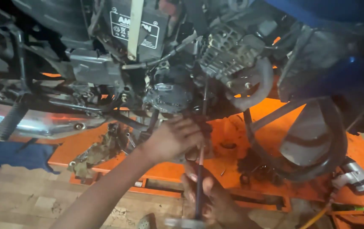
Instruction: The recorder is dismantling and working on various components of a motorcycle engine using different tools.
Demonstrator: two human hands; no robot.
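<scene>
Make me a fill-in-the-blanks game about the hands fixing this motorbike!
1. The motorcycle engine sits over a lift platform painted ____.
2. Both hands hold one long ____ pointing up at the engine.
3. The left hand grips it ____ up than the right hand.
4. The rag on the floor at the left is ____.

Missing words: orange; screwdriver; higher; blue

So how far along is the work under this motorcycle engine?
Looks done: the motorcycle already sits on the orange lift, small parts lying loose there. In hand: left hand steadies a long tool reaching up under the engine; right hand grips its lower end. What's left can't be told.
</scene>
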